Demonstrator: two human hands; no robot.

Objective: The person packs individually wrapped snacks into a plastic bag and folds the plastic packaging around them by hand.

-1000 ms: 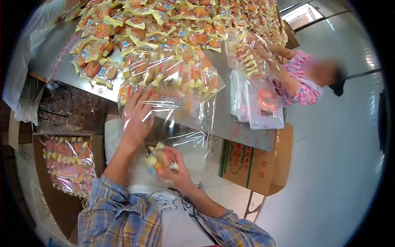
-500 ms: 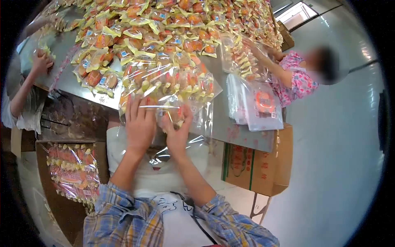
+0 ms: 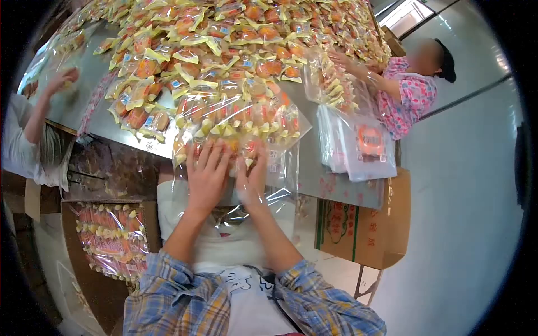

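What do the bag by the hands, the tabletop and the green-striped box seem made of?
Bag: thin clear plastic film, glossy with bright creases. Tabletop: probably metal, smooth grey with some sheen. Green-striped box: likely cardboard, matte brown with printing.

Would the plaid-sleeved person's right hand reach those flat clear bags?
Probably yes: the flat clear bags lie uncovered nearby, with bare tabletop between; the right hand just has to leave the packed bag first.

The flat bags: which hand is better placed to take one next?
Probably the right hand: it is nearer the flat bags than the left hand is, though both touch the packed bag.
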